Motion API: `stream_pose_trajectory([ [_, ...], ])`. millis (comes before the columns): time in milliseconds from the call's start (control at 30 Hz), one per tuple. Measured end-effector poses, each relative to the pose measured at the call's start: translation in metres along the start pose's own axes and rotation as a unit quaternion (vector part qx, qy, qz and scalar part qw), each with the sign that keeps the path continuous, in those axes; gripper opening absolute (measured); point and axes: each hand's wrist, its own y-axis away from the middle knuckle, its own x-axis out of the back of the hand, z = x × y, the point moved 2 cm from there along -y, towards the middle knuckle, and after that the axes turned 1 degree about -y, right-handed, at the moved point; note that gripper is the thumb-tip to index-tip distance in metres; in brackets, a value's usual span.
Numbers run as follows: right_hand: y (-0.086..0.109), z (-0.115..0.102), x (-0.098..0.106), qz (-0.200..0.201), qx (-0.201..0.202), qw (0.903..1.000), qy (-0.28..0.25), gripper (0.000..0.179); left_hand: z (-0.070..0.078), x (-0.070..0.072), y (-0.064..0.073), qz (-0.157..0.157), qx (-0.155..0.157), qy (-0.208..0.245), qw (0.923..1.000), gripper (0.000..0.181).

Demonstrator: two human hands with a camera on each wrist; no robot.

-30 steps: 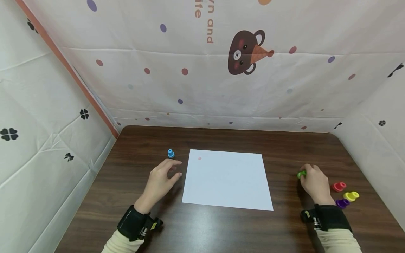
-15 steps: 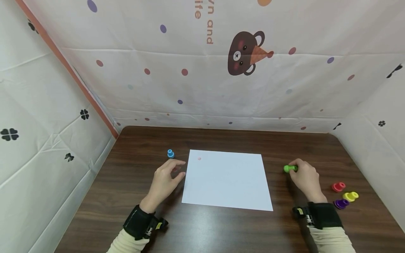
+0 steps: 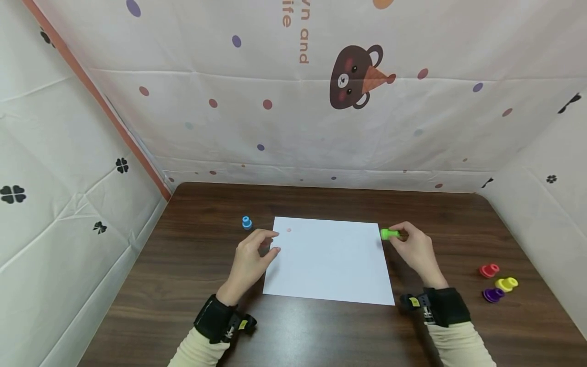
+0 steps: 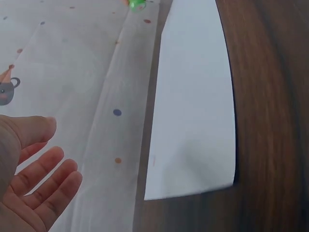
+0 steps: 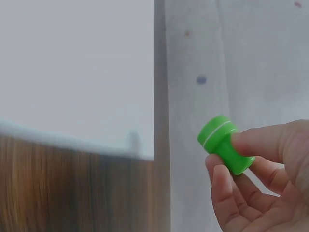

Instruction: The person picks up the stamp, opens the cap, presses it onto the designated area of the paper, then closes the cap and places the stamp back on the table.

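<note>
The right hand (image 3: 416,252) pinches a green stamper (image 3: 388,234) between thumb and fingers at the right edge of the white paper (image 3: 330,260), near its far corner; the left hand (image 3: 249,256), fingers relaxed around nothing, hovers by the left edge. This looks like the carrying step; the next move likely calls for tipping the wide end down.
</note>
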Motion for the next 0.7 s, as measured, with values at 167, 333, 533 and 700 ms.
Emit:
stream_pose_trajectory([
  [167, 0.0, -0.017, -0.014, -0.015, -0.001, 0.9987, -0.049, 0.019, 0.005, -0.011, -0.003, 0.002, -0.004, 0.022, 0.9997, 0.03],
  [333, 0.0, -0.033, -0.027, -0.035, -0.013, 0.9951, -0.091, 0.02, 0.012, -0.022, -0.006, 0.003, -0.011, 0.043, 0.999, 0.03],
  [533, 0.002, -0.053, -0.041, -0.066, -0.016, 0.9888, -0.133, 0.02, 0.018, -0.039, -0.007, -0.009, -0.015, 0.054, 0.9984, 0.03],
  [700, 0.002, -0.068, -0.05, -0.094, -0.019, 0.9784, -0.183, 0.021, 0.023, -0.05, -0.009, -0.018, -0.016, 0.062, 0.9978, 0.029],
])
